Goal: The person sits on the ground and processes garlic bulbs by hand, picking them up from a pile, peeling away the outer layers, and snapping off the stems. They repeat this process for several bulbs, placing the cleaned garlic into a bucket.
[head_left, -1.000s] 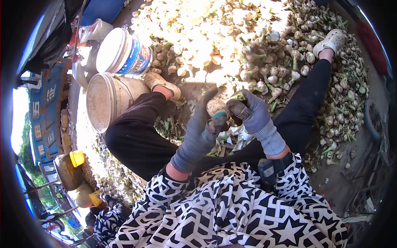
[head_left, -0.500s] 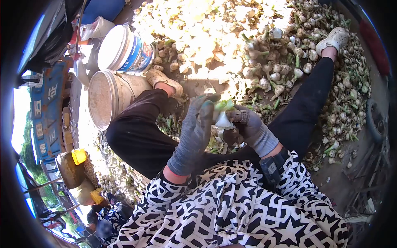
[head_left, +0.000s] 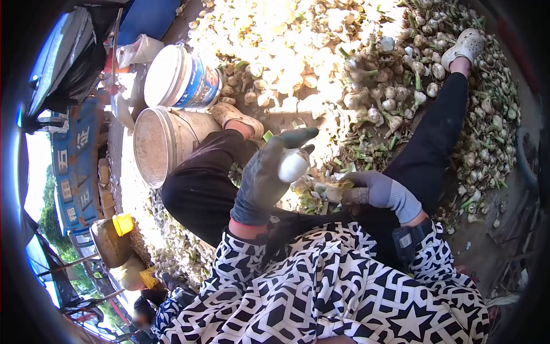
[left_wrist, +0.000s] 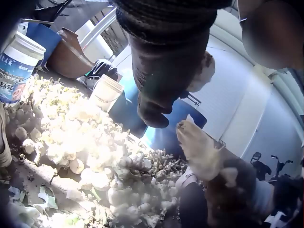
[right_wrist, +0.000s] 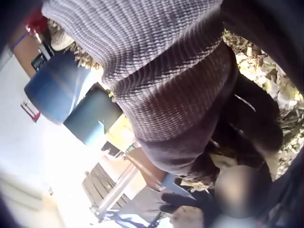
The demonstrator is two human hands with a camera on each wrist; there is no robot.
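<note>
In the head view my gloved left hand (head_left: 259, 175) grips a white garlic bulb (head_left: 293, 166) whose outer layer is off. A bit of its green stem (head_left: 267, 136) shows past the back of that hand. Lower and to the right, my gloved right hand (head_left: 375, 189) pinches a torn piece of garlic skin (head_left: 331, 192), apart from the bulb. From the left wrist, the loose garlic skin (left_wrist: 200, 148) hangs pale and ragged at the right fingers. Dark dirt stains both grey gloves.
A large heap of garlic (head_left: 395, 106) spreads in front and to the right. On the left stand an open white bucket (head_left: 153, 143) and a blue-labelled bucket (head_left: 197, 83). My outstretched legs (head_left: 429, 140) frame the work area. Behind the buckets is a blue truck side (head_left: 80, 155).
The outer skin has come off the bulb, which now shows smooth and white in my left hand. My right hand has drawn away to the right and down with the skin.
</note>
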